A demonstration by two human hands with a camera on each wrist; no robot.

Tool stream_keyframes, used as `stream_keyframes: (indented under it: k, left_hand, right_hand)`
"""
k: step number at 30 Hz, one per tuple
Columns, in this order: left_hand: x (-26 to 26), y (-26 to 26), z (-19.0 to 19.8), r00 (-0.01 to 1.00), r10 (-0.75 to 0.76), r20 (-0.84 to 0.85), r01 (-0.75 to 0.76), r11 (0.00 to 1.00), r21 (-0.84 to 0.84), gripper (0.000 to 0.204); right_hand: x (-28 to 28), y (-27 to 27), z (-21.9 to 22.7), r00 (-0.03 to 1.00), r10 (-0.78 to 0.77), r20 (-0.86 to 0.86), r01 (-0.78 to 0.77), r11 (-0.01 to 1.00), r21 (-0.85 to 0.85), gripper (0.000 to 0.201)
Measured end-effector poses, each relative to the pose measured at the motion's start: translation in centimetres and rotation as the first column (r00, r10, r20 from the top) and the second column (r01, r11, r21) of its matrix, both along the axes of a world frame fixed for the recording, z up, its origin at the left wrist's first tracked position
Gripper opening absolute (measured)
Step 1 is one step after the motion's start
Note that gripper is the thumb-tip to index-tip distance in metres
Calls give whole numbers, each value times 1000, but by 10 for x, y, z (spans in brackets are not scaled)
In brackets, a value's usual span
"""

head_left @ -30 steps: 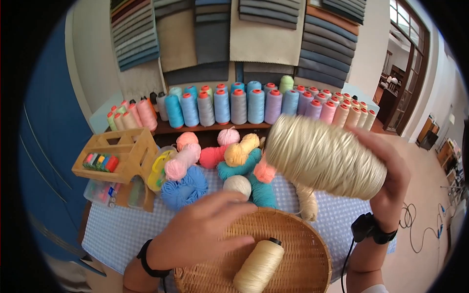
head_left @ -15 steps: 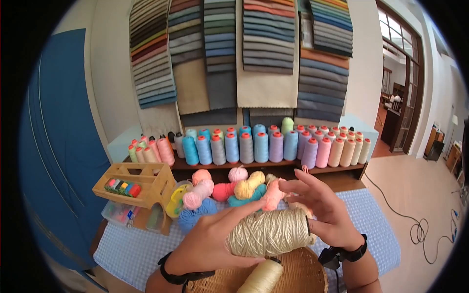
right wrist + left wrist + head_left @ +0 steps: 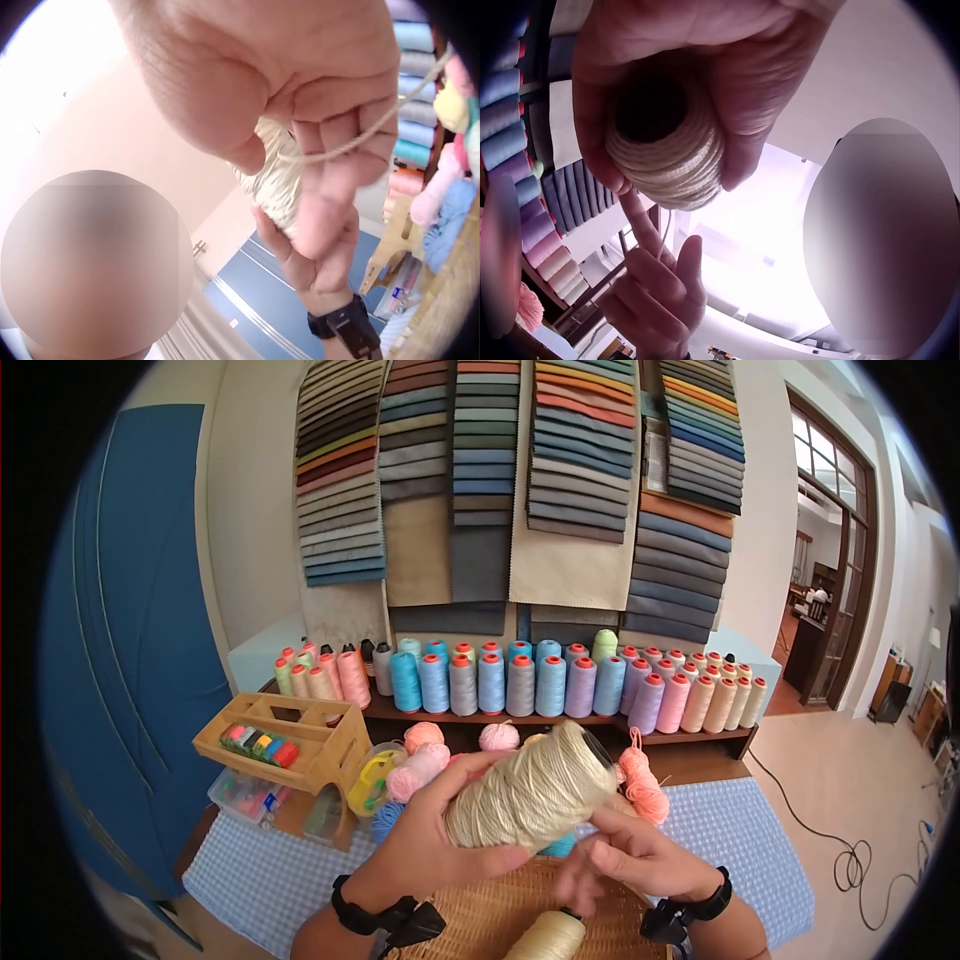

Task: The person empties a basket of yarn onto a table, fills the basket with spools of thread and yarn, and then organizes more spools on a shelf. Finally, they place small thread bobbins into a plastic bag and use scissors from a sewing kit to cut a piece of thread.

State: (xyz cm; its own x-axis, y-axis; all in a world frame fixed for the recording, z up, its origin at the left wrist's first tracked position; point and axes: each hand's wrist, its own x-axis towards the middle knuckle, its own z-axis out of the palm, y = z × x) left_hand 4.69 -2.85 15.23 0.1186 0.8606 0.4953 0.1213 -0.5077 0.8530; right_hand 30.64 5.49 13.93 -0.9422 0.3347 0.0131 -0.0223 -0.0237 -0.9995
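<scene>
Cream yarn cone; left hand grips it

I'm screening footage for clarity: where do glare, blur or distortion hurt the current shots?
Head view: fisheye bending, black corners, and motion blur on the right hand's fingers; left wrist view: white glare behind the spool, its core very dark, plus a blurred oval; right wrist view: upper left washed out, basket soft.
</scene>
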Motion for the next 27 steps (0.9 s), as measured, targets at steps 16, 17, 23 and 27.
stream_keyframes:
  k: [16,17,23,27]
  left_hand:
    - [1,2,1,631,493,-600,-314,869,384,72]
    - [2,1,0,623,429,-654,-227,899,374,70]
    - [1,-3,4,522,45,-852,316,917,243,72]
    - [1,-4,4,603,-116,-789,407,896,179,70]
  right_hand:
    - [6,-26,23,907,-244,-343,395,214,893,15]
    - [6,-25,22,915,-206,-347,385,185,904,15]
    - [1,-10,8,909,-136,-394,410,122,904,16]
    - [-7,-11,3,916,-161,-369,392,153,907,21]
